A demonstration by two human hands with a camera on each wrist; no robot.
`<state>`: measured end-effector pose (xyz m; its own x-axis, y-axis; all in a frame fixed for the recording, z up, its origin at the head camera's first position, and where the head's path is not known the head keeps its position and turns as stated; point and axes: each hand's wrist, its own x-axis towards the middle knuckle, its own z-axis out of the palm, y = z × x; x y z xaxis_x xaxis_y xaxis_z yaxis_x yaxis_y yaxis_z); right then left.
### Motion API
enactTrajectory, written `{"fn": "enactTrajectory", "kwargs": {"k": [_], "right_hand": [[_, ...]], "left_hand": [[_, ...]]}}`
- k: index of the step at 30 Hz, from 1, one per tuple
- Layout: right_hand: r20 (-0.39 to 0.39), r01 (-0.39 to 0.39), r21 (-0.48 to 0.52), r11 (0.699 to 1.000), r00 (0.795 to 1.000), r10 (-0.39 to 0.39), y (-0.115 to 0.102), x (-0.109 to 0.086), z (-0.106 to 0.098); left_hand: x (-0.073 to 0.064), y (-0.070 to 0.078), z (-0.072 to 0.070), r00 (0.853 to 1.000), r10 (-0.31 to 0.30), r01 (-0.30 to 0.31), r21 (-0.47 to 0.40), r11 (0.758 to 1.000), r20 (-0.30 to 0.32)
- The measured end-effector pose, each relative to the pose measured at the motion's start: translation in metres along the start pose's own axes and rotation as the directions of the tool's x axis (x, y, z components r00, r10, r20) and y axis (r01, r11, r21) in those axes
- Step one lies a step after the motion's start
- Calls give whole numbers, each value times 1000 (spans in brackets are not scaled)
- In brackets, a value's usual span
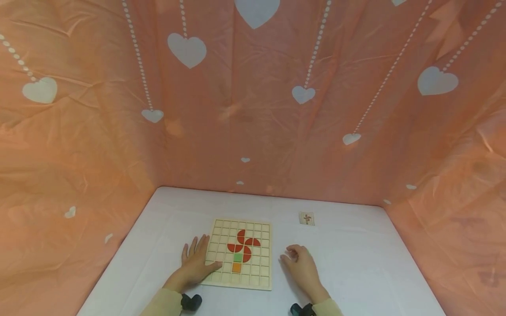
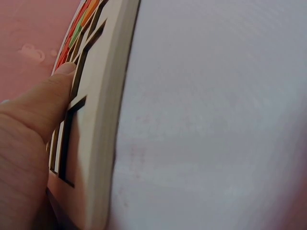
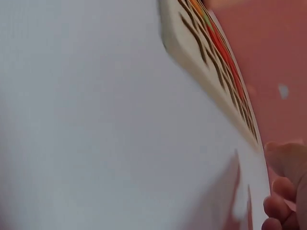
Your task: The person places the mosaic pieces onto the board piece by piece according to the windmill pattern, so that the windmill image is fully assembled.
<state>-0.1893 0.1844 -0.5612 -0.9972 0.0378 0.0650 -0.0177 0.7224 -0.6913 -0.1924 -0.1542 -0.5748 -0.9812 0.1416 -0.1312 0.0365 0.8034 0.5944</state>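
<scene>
A square wooden grid board lies on the white table. Red quarter-round pieces form a pinwheel in its middle cells. Below them sit a green square and an orange square. My left hand rests at the board's left side, fingers spread and straight. In the left wrist view its thumb lies over the grid near the board's edge. To the right of the board, my right hand hovers apart from it, fingers loosely curled, with nothing visible between thumb and forefinger.
A small card printed with a pinwheel on a grid lies behind my right hand. The white table is enclosed at the back and sides by orange cloth with pale hearts. Dark wrist devices sit by both sleeves.
</scene>
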Motion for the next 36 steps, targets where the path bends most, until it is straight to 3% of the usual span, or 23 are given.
{"fn": "enactTrajectory", "kwargs": {"k": [6,13,36], "right_hand": [[-58,-94,1,996,994,94,21,6,-23],[-69,-136,6,991,988,136,32,5,-38],[-114,-124,-18,992,986,121,39,5,-28]], "left_hand": [[-1,0,-1,1000,-7,7,-3,1000,-6],[0,0,0,1000,-3,2,-8,1000,-7],[-1,2,-1,1000,8,-8,-21,1000,-7]]}}
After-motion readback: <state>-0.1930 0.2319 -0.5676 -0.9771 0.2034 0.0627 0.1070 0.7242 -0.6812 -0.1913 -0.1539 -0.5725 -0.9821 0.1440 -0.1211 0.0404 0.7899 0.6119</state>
